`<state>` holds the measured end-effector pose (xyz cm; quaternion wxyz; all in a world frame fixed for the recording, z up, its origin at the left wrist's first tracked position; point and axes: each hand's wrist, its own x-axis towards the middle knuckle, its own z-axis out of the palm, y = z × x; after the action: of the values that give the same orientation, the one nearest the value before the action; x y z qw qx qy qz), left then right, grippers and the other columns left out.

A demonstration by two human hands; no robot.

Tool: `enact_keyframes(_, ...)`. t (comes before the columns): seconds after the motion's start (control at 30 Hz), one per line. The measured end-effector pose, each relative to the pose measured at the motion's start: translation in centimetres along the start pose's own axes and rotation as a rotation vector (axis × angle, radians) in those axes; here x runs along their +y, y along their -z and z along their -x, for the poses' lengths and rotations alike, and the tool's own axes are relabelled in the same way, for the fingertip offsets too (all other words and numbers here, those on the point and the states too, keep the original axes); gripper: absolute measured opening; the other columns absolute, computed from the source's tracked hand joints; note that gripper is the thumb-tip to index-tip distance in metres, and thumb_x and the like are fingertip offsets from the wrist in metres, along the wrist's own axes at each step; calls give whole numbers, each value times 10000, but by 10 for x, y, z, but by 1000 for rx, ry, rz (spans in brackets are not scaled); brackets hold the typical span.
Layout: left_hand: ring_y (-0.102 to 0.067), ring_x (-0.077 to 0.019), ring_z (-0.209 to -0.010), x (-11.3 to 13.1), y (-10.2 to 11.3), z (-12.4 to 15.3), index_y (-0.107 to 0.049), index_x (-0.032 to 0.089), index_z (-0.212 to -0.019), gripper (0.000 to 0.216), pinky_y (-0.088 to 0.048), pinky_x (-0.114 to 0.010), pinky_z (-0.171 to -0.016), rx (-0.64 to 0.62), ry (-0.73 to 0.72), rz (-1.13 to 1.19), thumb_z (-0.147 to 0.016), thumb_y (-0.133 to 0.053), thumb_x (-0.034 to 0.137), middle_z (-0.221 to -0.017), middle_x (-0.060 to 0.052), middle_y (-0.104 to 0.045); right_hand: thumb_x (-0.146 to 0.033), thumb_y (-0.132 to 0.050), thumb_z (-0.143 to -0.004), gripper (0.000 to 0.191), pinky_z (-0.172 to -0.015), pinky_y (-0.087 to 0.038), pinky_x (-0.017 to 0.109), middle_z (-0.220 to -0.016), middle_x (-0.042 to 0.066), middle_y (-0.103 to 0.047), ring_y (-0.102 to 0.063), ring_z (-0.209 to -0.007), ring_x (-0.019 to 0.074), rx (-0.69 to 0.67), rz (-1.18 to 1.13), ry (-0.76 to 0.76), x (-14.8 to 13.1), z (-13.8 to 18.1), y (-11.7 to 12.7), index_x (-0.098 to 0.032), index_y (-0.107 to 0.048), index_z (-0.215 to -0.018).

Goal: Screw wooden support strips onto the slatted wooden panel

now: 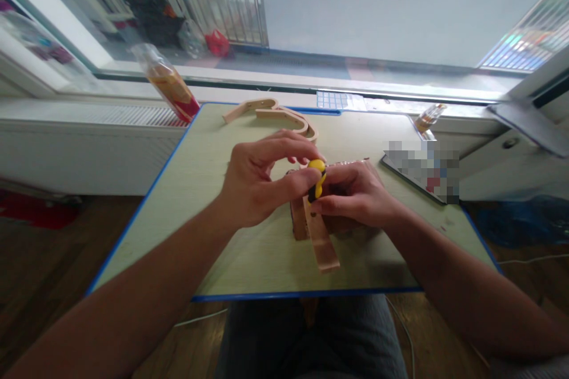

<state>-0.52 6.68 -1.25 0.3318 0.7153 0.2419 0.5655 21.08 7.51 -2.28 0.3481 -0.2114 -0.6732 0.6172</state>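
Note:
A yellow and black screwdriver (317, 176) stands nearly upright between my hands, its tip hidden. My left hand (271, 174) pinches the handle between thumb and fingers from the left. From the right, my right hand (355, 192) closes its thumb and forefinger around the lower part of the tool, close to the strip below. That tan strip (323, 246), seemingly leather, has a dark hole near my right thumb and points toward me. Under it lies a brown block-like piece (300, 222), partly covered by my hands.
Curved tan strips (262, 108) lie at the table's back. The table (178, 189) has a blue edge. At the right lies a flat device (418, 174), its surface pixelated. Bottles stand at back left (171, 86) and back right (429, 118), near the window.

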Motion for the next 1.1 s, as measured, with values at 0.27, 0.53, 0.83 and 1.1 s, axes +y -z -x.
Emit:
enact_keyframes(0.27,-748,-231,-964,4,0,2,-901,249,-1083,234,-626,-396,-853,-30,26,18,-913,-748,197,-1043,-73,-830,-226,-953,-812,247,-543,-410,204,-735,-49,-601,-519,-638,78,2,-24,-21,8,1,-1,-131,-737,-887)
enact_keyframes(0.53,-700,-218,-908,-4,-2,3,-846,265,-1083,370,-576,-385,-820,23,8,26,-763,-1015,344,-970,-51,-784,-267,-953,-828,295,-575,-405,242,-786,-41,-588,-490,-664,94,17,47,-22,6,2,-3,-156,-712,-958)
enact_keyframes(0.83,-694,-192,-904,-2,-3,2,-868,287,-1067,242,-579,-361,-818,24,-10,42,-843,-958,280,-995,-42,-792,-273,-973,-790,315,-525,-346,221,-705,-82,-503,-434,-624,80,37,70,-18,7,1,-3,-159,-703,-908)
enact_keyframes(1.1,-719,-200,-962,0,-1,1,-899,304,-1102,239,-604,-357,-839,-13,15,0,-901,-833,193,-1058,-47,-809,-335,-925,-857,234,-563,-423,225,-751,-17,-623,-539,-678,106,4,20,-23,1,1,-1,-139,-805,-900)
